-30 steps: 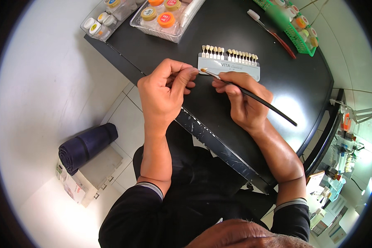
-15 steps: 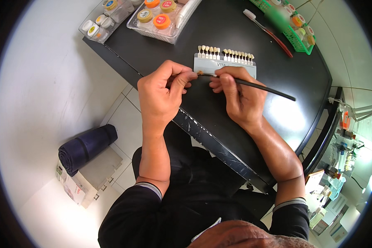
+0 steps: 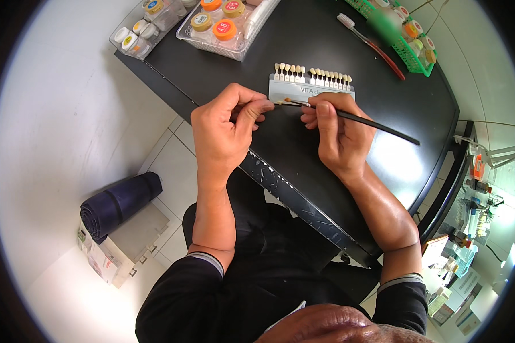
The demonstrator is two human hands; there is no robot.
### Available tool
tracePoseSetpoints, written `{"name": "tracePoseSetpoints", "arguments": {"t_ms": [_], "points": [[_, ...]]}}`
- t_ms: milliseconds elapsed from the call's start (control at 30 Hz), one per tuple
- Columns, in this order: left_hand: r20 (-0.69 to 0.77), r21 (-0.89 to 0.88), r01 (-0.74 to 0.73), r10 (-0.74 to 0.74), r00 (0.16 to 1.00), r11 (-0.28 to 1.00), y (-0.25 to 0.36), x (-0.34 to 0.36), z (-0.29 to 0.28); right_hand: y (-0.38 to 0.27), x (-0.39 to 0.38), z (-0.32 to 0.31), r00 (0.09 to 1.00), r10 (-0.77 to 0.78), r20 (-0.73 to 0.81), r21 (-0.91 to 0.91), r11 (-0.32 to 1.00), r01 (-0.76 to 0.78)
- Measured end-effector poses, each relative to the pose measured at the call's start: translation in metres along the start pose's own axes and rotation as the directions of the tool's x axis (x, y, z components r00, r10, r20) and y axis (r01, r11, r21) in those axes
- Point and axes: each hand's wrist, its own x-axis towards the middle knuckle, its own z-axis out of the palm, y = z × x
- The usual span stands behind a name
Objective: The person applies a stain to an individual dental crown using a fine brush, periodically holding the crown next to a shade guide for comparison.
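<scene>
My left hand is closed in a pinch. At its fingertips is a small pale piece, too tiny to name for certain. With a pen-like grip my right hand holds a thin paintbrush with a black handle. Its brownish bristle tip points left, a short gap from the pale piece. Just beyond both hands lies a grey tooth shade guide, with a row of tooth-shaped tabs along its far side. My right fingers cover part of its near edge.
On the black table stands a clear basket of lidded jars. Left of it is a box of small bottles. A red-handled toothbrush lies far right, beside a green basket. A dark rolled mat is at lower left.
My right hand has moved slightly right, drawing the brush tip away from the pale piece. My left hand has barely moved.
</scene>
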Motion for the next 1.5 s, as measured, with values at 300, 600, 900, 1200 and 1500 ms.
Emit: {"name": "tracePoseSetpoints", "arguments": {"t_ms": [300, 600, 900, 1200, 1500], "points": [[0.001, -0.019, 0.024, -0.024, 1.000, 1.000, 0.000, 0.001, 0.000, -0.001, 0.003, -0.005, 0.992, -0.056, 0.115, -0.004, 0.998, 0.057], [-0.002, -0.037, 0.009, -0.009, 1.000, 0.999, -0.002, 0.000, -0.001, -0.001, 0.002, -0.003, 0.997, 0.000, 0.077, 0.004, 1.000, 0.000], [-0.013, -0.074, -0.059, 0.058, 0.998, 0.996, -0.012, 0.002, -0.001, 0.000, 0.002, -0.006, 0.999, -0.024, 0.034, 0.111, 0.994, 0.020], [-0.042, -0.120, 0.043, -0.048, 0.998, 0.992, -0.010, 0.001, -0.001, 0.001, 0.003, -0.006, 0.981, -0.133, 0.141, 0.118, 0.986, 0.117], [-0.046, -0.089, 0.029, -0.033, 0.998, 0.996, -0.010, -0.001, -0.001, -0.008, 0.008, -0.002, 0.933, -0.244, 0.264, 0.005, 0.968, 0.251]]}}
